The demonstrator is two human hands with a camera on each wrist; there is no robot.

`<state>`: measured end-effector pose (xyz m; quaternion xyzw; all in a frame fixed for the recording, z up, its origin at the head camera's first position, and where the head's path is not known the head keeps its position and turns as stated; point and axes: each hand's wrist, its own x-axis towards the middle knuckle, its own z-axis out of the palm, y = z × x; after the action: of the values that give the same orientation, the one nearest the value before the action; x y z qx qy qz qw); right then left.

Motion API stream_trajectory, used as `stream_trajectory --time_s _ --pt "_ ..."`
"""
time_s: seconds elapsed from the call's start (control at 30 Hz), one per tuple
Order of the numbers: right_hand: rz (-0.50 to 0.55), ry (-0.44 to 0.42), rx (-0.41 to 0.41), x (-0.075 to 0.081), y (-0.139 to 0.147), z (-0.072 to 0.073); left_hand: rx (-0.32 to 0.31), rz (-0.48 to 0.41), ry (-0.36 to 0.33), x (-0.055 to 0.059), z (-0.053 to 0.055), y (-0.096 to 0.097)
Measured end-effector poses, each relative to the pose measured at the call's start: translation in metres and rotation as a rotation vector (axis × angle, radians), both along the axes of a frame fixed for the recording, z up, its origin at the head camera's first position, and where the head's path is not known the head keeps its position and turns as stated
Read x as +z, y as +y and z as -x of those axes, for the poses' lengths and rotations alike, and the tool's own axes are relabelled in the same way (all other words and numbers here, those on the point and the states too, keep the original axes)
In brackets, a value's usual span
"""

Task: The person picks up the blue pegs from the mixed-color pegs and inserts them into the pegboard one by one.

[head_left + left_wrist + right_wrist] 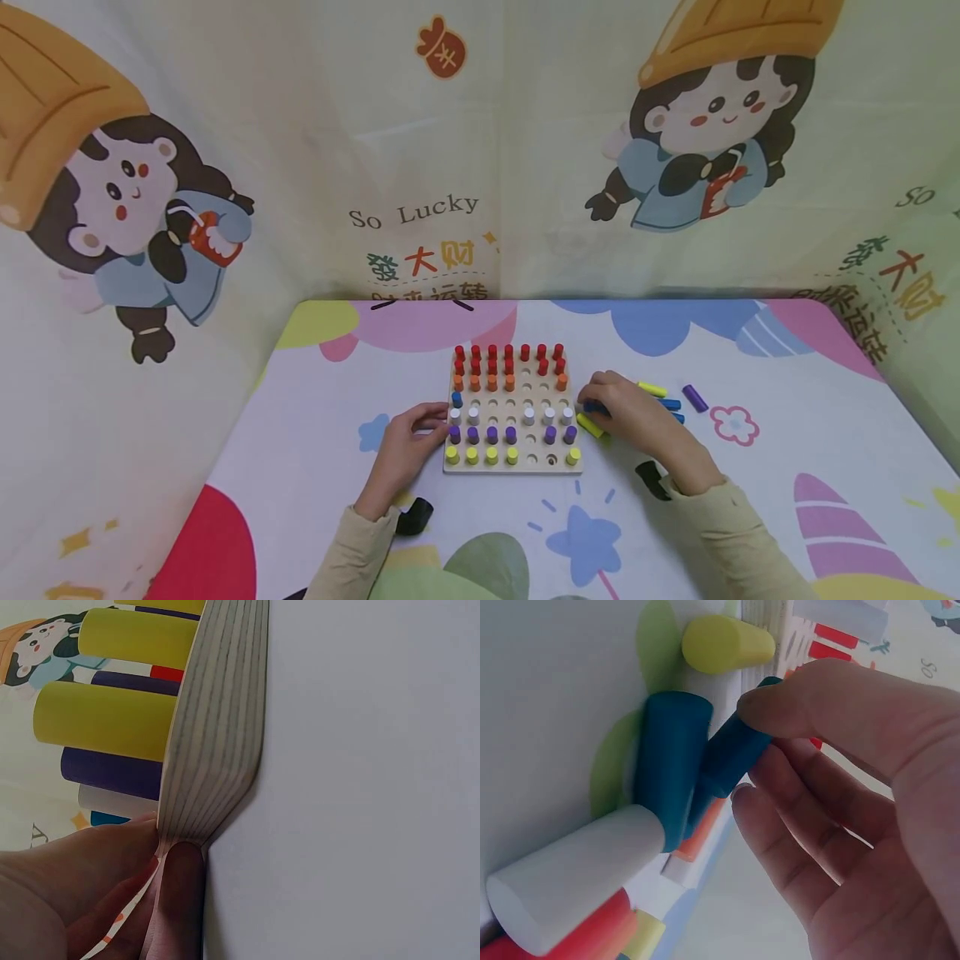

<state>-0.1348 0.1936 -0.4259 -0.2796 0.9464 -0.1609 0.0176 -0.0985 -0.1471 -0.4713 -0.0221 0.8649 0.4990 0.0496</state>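
A wooden pegboard (517, 468) carries rows of red, orange, white, purple and yellow pegs, and a single blue peg (457, 400) stands at the left of its middle row. My left hand (408, 442) holds the board's left edge; close up in the left wrist view, its fingertips (182, 870) lie against the layered wooden side. To the right of the board, my right hand (626, 412) pinches a blue peg (735, 754) between thumb and fingers. Beneath it on the tabletop lie another blue peg (671, 750), a white peg (577, 877) and a yellow peg (724, 645).
Beyond my right hand lie a purple peg (695, 398), a yellow peg (652, 389) and blue pegs (669, 405). Several holes on the board (531, 459) hold no peg. A patterned cloth (300, 500) covers the table, and a printed curtain (540, 167) hangs behind.
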Motion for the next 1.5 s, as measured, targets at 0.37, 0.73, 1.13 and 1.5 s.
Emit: stream_trajectory --time_s 0.37,0.73,1.13,1.5 --pt "0.027 0.059 0.004 0.008 0.001 0.0 0.003 -0.014 0.0 0.002 -0.002 0.001" --pt "0.048 0.041 -0.005 0.021 -0.001 0.002 -0.003 -0.018 -0.005 -0.001 -0.001 0.002" --pt "0.106 0.099 0.037 0.032 -0.007 0.001 0.004 -0.025 -0.005 0.001 -0.005 0.003" --pt "0.133 0.093 0.032 0.04 -0.019 -0.002 0.015 -0.014 -0.017 -0.002 -0.006 0.004"
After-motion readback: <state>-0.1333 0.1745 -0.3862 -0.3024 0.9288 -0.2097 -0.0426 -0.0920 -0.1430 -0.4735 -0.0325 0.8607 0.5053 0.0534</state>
